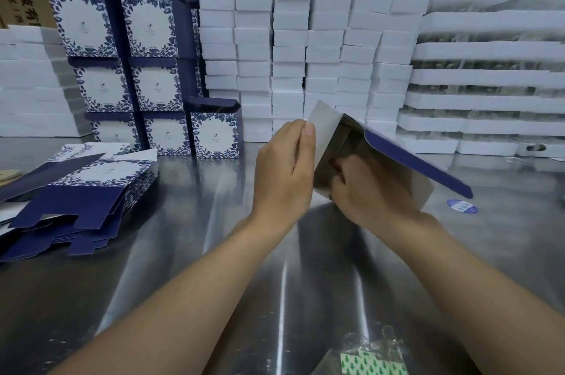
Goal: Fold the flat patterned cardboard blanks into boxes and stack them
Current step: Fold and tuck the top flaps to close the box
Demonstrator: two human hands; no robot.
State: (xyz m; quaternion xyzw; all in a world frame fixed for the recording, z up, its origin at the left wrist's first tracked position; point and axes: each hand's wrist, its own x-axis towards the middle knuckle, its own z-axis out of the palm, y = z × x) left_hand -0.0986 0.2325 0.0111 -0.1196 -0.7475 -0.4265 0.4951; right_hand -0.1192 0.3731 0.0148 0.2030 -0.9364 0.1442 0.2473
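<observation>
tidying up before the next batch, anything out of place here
Two strays on the steel table: a round blue sticker lying loose at right, and a crumpled clear wrapper at the near edge. The flat blanks at left are fanned unevenly.
</observation>
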